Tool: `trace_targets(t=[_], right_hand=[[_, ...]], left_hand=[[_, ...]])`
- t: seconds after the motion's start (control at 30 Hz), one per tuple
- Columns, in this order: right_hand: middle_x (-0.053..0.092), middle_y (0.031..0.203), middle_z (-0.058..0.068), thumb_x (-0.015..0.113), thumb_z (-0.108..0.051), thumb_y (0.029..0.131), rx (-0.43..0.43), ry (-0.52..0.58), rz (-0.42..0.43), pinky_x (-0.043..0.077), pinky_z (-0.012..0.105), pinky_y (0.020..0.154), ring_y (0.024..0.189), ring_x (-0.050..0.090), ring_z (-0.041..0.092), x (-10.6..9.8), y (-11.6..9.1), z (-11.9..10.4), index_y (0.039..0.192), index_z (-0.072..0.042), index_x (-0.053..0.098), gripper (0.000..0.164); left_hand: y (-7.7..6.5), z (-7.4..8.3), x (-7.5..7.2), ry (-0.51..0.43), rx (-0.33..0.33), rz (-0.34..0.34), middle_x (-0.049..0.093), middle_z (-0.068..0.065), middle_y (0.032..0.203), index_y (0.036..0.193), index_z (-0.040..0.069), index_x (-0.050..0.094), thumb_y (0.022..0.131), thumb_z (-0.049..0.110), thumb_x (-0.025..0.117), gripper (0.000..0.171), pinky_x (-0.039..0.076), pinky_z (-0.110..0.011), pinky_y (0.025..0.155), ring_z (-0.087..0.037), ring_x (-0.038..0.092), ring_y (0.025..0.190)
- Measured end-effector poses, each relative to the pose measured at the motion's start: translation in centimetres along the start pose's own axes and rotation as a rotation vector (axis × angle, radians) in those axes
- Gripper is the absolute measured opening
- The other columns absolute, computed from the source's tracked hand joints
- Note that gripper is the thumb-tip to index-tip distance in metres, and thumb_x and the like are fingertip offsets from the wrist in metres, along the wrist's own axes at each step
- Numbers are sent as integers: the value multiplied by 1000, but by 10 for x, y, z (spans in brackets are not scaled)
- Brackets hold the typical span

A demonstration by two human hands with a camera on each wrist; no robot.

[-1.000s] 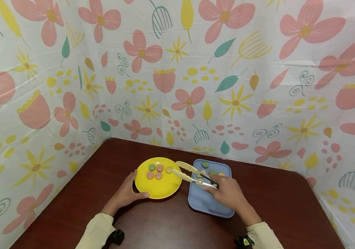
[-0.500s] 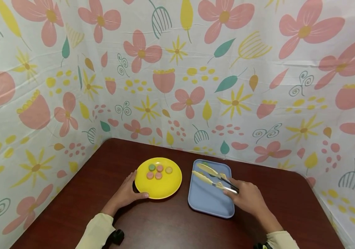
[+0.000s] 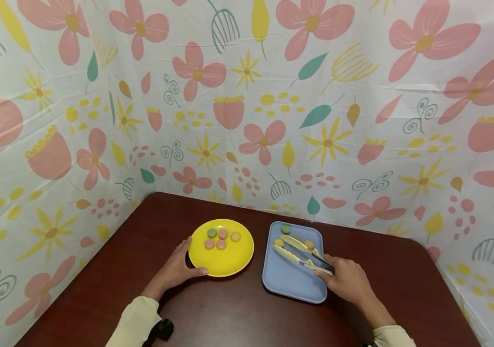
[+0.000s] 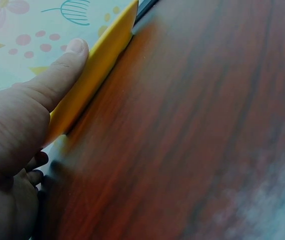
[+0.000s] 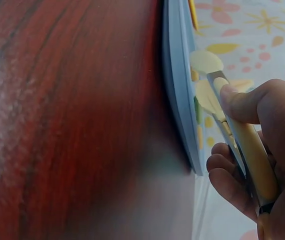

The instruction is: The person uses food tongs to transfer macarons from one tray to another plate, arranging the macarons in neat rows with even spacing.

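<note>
My left hand [image 3: 176,266] holds the left rim of a round yellow plate [image 3: 225,265], its thumb along the near edge. On the plate sit a green macaron [image 3: 212,233], a pale yellow macaron [image 3: 236,236] and several pink ones [image 3: 221,244]. My right hand [image 3: 347,279] grips tongs [image 3: 288,254] with cream tips, held spread over a blue tray [image 3: 294,288]. A yellow macaron [image 3: 279,243] lies by the tips; whether they touch it, I cannot tell. Another yellow macaron [image 3: 309,245] and a green one [image 3: 286,230] are farther back, and the tongs hide part of the tray.
Plate and tray stand side by side on a dark brown wooden table [image 3: 212,313], with a gap between them. Behind and to the left hangs a flower-printed cloth [image 3: 247,188], meeting the table's back edge.
The tongs have left the pale yellow macaron on the plate and moved right, over the tray. Within the last half second their tips shifted slightly nearer me. My left hand stays put.
</note>
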State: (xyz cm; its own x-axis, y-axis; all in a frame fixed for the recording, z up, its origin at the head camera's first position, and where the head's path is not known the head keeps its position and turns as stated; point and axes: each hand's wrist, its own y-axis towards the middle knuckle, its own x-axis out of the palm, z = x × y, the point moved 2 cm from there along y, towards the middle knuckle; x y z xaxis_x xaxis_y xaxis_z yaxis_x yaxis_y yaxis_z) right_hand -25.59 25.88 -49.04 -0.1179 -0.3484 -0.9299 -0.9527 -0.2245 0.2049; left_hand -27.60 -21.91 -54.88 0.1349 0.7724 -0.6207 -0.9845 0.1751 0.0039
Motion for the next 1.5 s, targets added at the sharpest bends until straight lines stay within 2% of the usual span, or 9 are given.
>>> trace_targets(t=[0.17, 0.6, 0.87, 1.07, 1.3, 1.37, 1.5], right_hand=[[76, 108, 17, 81, -38, 87, 6, -1, -9, 55, 48, 66, 79, 70, 22, 1, -2, -1, 126, -1, 72, 55], [75, 110, 22, 80, -37, 89, 10, 29, -1, 56, 50, 69, 85, 73, 30, 6, -2, 0, 125, 2, 72, 54], [76, 107, 17, 80, -39, 89, 11, 26, 20, 55, 46, 68, 79, 68, 21, 4, -3, 2, 125, 2, 72, 55], [76, 104, 14, 81, -36, 88, -14, 22, 66, 52, 43, 65, 73, 63, 15, -3, -1, -7, 124, 0, 73, 52], [76, 108, 19, 81, -33, 88, -27, 40, 76, 53, 44, 67, 78, 66, 18, -11, 8, -24, 126, 3, 71, 53], [76, 102, 19, 81, -33, 88, -28, 51, 72, 51, 41, 65, 74, 64, 17, -10, 11, -29, 128, 3, 70, 55], [76, 88, 10, 82, -34, 87, -48, 75, 70, 47, 36, 62, 66, 56, 11, -5, 18, -42, 127, 0, 71, 53]], left_hand=[[1, 0, 2, -3, -6, -9, 15, -22, 168, 165, 8, 12, 77, 53, 87, 124, 22, -68, 117, -45, 12, 155], [1, 0, 0, -5, 8, -2, 16, -21, 168, 165, 9, 13, 76, 54, 87, 124, 22, -68, 117, -44, 13, 155], [1, -1, 0, -9, -3, -3, 15, -22, 168, 165, 8, 13, 76, 54, 87, 125, 21, -70, 116, -45, 11, 155], [1, -2, 0, -7, -5, -1, 15, -22, 168, 165, 7, 12, 76, 55, 87, 126, 21, -69, 116, -45, 11, 155], [1, -2, 0, -5, 10, 6, 16, -22, 168, 165, 7, 13, 76, 55, 87, 125, 22, -70, 116, -45, 13, 155], [0, -2, 0, -5, 12, 6, 16, -22, 168, 165, 7, 13, 76, 54, 87, 125, 22, -70, 116, -45, 12, 155], [0, -1, 0, -3, 9, 7, 16, -21, 168, 165, 7, 13, 75, 54, 87, 126, 21, -71, 116, -45, 11, 155]])
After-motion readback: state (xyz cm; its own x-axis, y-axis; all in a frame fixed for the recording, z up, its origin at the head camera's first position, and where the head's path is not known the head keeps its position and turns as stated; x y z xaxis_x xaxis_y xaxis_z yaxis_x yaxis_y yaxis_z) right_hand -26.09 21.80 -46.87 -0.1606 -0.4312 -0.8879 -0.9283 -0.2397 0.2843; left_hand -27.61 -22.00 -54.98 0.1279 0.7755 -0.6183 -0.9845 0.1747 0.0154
